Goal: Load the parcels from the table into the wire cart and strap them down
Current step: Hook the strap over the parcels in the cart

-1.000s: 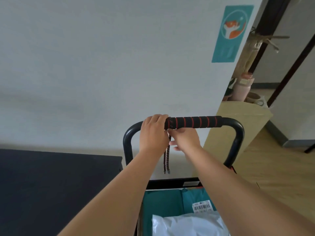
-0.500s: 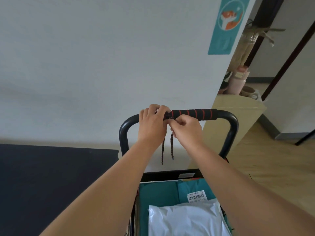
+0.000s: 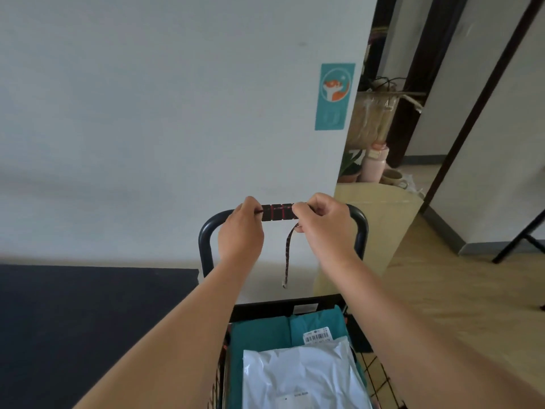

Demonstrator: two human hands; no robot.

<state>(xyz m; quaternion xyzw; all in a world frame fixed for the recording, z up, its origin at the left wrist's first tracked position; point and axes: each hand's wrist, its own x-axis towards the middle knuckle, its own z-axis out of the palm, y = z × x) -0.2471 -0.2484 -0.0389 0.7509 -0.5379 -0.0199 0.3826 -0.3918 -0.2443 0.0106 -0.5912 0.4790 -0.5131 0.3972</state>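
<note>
The wire cart (image 3: 380, 376) stands right below me, its black handle bar (image 3: 206, 240) arching at the middle of the view. A dark red-and-black cord (image 3: 286, 261) is wound round the bar's top. My left hand (image 3: 241, 228) pinches one end of the cord at the bar's left. My right hand (image 3: 321, 222) pinches the cord farther right, and a loose tail hangs down from it. In the cart lie a teal parcel (image 3: 259, 335) with a barcode label and a white plastic parcel (image 3: 300, 376) on top of it.
A dark table top (image 3: 88, 320) lies to the left of the cart. A white wall is straight ahead. A light wooden cabinet (image 3: 380, 202) with a pink bottle (image 3: 374, 163) and a mug stands behind the cart on the right. Wooden floor spreads to the right.
My hands have drawn apart along the bar, the right one moving to the right with the cord. One tail hangs down now instead of two. The camera has tilted up.
</note>
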